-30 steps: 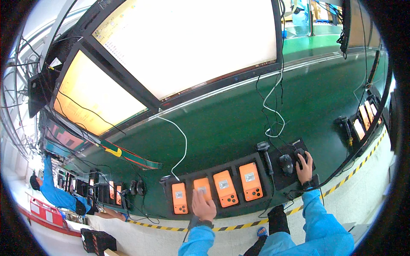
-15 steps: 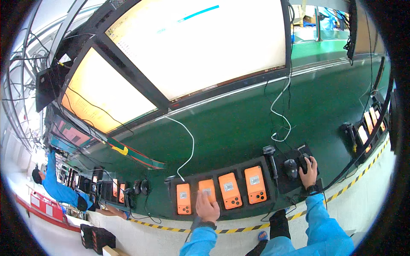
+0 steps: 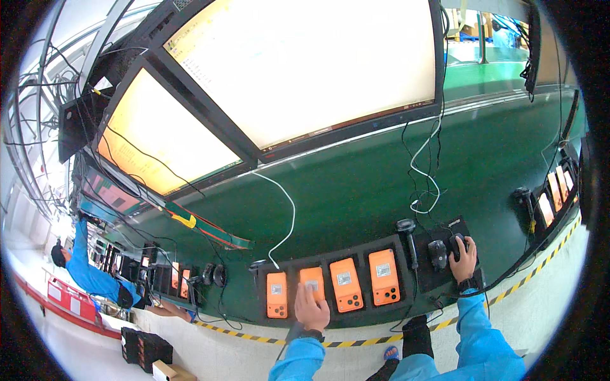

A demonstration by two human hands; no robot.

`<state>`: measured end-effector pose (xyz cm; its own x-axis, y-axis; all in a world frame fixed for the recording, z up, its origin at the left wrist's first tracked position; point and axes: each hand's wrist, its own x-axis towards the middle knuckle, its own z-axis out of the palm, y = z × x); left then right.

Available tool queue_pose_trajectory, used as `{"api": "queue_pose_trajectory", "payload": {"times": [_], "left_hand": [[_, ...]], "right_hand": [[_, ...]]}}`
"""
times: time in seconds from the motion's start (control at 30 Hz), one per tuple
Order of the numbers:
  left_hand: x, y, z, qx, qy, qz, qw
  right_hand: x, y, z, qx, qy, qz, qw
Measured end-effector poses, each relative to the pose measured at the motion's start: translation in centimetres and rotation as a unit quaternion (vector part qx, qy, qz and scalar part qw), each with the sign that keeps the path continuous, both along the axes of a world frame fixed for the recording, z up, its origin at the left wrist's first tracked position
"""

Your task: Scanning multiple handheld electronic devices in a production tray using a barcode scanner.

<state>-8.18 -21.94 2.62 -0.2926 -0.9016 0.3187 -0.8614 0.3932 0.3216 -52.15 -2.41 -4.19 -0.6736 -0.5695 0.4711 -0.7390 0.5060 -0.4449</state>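
Observation:
Several orange phones lie back up in a black tray [image 3: 324, 257], each with a white label. My left hand [image 3: 312, 310] rests on the lower part of the second phone from the left [image 3: 311, 279], fingers stretched out and covering its camera end. To its left is one phone [image 3: 276, 293]; to its right are two more, a middle one [image 3: 345, 284] and a right one [image 3: 384, 273]. My right hand [image 3: 464, 261] is curled over a black computer mouse [image 3: 456, 241] on a dark mat. Beside it sits a second black mouse [image 3: 437, 254].
A barcode scanner [image 3: 410, 241] stands between the tray and the mat. Behind the green bench [image 3: 356, 184] are a large lit monitor [image 3: 311, 70] and a smaller one [image 3: 168, 130]. Cables trail across the bench. Another person [image 3: 92, 270] in blue works at far left. Further phones [image 3: 556, 190] stand at far right.
The view has shifted slightly, moving the scene right. A blue bar on the large monitor is gone. Both hands keep their places on the phone and the mouse.

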Motion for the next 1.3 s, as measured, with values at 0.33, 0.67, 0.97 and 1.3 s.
{"api": "queue_pose_trajectory", "payload": {"times": [0.33, 0.67, 0.97, 1.3], "left_hand": [[-0.1, 0.1, 0.0, -0.006, 0.009, 0.002, 1.0], [0.0, -0.2, -0.1, -0.02, 0.014, -0.006, 1.0], [0.0, 0.1, 0.1, -0.024, 0.01, 0.001, 1.0], [-0.1, 0.0, 0.3, -0.032, 0.005, -0.002, 0.999]], "right_hand": [[-0.3, -0.2, 1.3, 0.039, -0.022, 0.01, 0.999], [-0.6, 0.0, 1.8, 0.077, -0.049, 0.021, 0.996], [-0.7, -0.1, 1.8, 0.072, -0.048, 0.031, 0.996], [-1.1, 0.1, 1.0, 0.071, -0.068, 0.037, 0.994]]}}
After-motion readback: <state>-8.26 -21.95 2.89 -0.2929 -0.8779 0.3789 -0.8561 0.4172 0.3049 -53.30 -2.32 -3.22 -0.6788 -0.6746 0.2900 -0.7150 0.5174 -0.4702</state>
